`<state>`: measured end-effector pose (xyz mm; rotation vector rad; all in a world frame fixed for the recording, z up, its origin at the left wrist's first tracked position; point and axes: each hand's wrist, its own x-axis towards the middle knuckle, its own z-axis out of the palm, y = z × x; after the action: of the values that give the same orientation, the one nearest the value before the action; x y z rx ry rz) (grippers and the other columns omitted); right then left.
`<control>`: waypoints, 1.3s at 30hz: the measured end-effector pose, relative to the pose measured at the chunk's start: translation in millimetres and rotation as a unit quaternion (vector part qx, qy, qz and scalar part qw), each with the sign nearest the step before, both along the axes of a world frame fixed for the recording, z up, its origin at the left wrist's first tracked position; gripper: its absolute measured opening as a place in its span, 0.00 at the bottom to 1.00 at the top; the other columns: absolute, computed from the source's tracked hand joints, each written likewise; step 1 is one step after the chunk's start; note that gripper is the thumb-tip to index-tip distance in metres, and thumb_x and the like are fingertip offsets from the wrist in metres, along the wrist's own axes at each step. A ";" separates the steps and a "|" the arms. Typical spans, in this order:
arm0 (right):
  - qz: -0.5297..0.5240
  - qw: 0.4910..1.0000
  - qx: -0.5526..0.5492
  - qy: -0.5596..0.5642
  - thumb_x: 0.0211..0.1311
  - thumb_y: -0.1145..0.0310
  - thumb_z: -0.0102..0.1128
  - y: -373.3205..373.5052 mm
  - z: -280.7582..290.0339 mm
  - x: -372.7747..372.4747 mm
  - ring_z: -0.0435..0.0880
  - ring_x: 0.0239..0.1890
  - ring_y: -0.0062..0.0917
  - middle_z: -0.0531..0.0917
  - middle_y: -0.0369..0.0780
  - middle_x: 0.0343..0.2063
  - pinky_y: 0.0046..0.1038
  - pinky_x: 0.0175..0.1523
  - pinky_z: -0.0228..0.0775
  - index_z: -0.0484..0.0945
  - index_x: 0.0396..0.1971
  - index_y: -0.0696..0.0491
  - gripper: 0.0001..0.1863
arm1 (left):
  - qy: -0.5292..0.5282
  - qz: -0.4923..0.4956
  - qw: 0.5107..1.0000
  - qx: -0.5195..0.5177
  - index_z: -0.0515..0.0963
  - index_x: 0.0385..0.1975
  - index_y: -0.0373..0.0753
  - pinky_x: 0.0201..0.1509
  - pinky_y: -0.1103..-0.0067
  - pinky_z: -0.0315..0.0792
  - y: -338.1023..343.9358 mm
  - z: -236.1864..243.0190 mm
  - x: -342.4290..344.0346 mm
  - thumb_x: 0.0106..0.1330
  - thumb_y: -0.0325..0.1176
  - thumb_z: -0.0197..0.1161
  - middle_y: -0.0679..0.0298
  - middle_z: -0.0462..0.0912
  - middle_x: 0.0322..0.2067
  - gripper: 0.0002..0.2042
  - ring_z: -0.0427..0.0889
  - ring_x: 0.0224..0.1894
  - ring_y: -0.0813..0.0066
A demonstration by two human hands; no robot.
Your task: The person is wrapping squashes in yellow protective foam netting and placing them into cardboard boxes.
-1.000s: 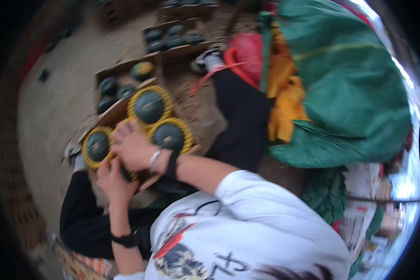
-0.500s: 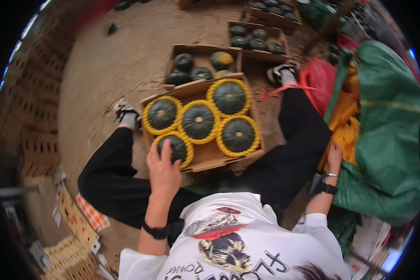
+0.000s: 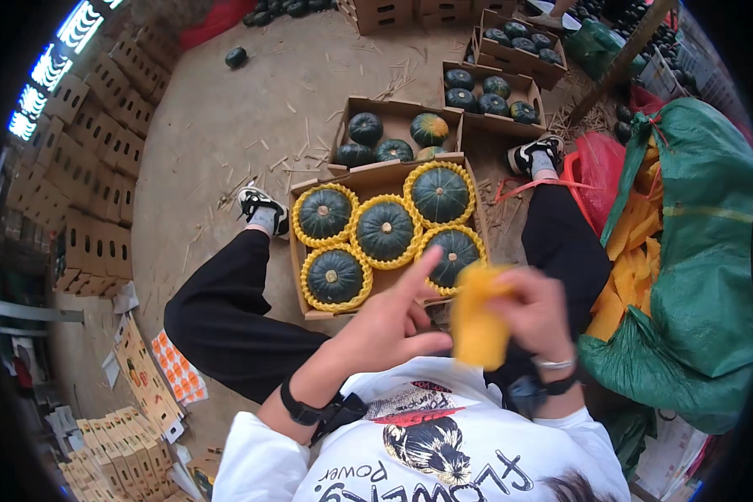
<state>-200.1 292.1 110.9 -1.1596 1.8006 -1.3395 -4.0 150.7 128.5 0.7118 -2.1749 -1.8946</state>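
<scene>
Green, the big sack (image 3: 703, 251) bulks at my right, yellow netting spilling from its mouth. Between my knees sits the cardboard box (image 3: 309, 297), five dark squashes (image 3: 385, 230) inside, each cupped in a yellow foam net. Two more boxes of bare squashes (image 3: 393, 138) stand beyond it. I see my right hand (image 3: 535, 314) pinching a blurred yellow net sleeve (image 3: 479, 322) above the box's near edge; my left hand (image 3: 393, 322) grips the sleeve's other side, forefinger stretched out straight.
</scene>
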 end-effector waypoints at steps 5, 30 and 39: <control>0.272 0.928 0.069 -0.245 0.54 0.74 0.65 -39.2 -37.3 37.7 0.80 0.39 0.21 0.80 0.38 0.39 0.22 0.44 0.72 0.77 0.41 0.61 0.14 | -0.046 0.017 0.999 0.009 0.75 0.50 0.33 0.38 0.83 0.74 -16.2 -39.1 11.1 0.56 0.23 0.66 0.66 0.81 0.31 0.20 0.79 0.32 0.81; -0.443 0.814 0.237 0.292 0.65 0.63 0.46 106.9 -61.5 -131.0 0.81 0.36 0.47 0.81 0.51 0.30 0.42 0.40 0.72 0.80 0.31 0.57 0.15 | -0.075 -0.022 0.920 -0.384 0.72 0.33 0.35 0.47 0.69 0.69 -31.5 -76.4 -1.0 0.46 0.22 0.67 0.51 0.75 0.38 0.14 0.74 0.42 0.51; -0.387 0.836 0.343 0.185 0.64 0.68 0.44 228.8 -226.9 -212.4 0.79 0.34 0.36 0.80 0.45 0.37 0.34 0.44 0.72 0.73 0.49 0.57 0.17 | -0.150 0.020 0.916 -0.372 0.79 0.38 0.38 0.40 0.68 0.73 -30.7 -93.0 -7.5 0.54 0.29 0.66 0.55 0.77 0.33 0.12 0.78 0.37 0.54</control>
<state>-412.6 521.0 -116.0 -0.2770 2.8873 -0.6732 -11.5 120.0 35.5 0.8929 -2.7451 -0.8215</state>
